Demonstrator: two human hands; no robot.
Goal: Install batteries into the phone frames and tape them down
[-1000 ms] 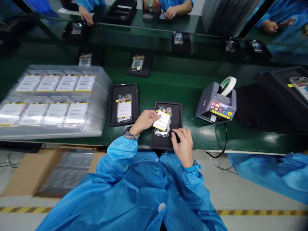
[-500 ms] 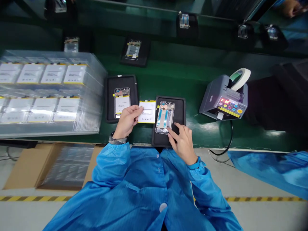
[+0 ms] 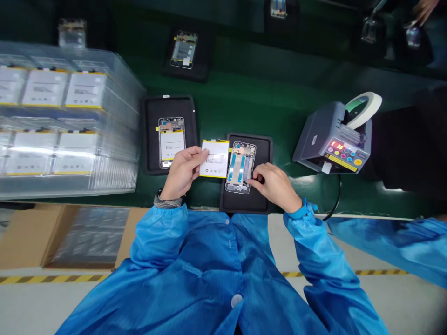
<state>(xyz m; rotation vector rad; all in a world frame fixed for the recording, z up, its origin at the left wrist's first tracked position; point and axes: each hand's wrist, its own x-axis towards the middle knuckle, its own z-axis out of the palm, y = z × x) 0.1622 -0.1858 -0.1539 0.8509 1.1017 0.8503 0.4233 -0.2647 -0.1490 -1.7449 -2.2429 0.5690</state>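
My left hand (image 3: 181, 171) grips a white battery with yellow edges (image 3: 215, 159), held just left of a black tray (image 3: 263, 153). In that tray lies an open phone frame (image 3: 240, 166) with blue strips inside. My right hand (image 3: 275, 185) rests on the tray, its fingertips pinched at the frame's lower right edge; what they pinch is too small to make out. A second black tray (image 3: 150, 135) to the left holds a phone frame with a battery fitted (image 3: 171, 142).
Clear trays of batteries (image 3: 70, 121) are stacked at the left. A grey tape dispenser (image 3: 333, 139) with a white roll stands at the right. More trays with phones (image 3: 185, 51) lie further back on the green belt. A cardboard box (image 3: 45, 237) sits below the edge. Another person's blue sleeve (image 3: 394, 242) is at the right.
My left hand lifted the battery off the phone frame and moved it left, uncovering the frame. My right hand shifted to the frame's lower right edge. The view tilted downward.
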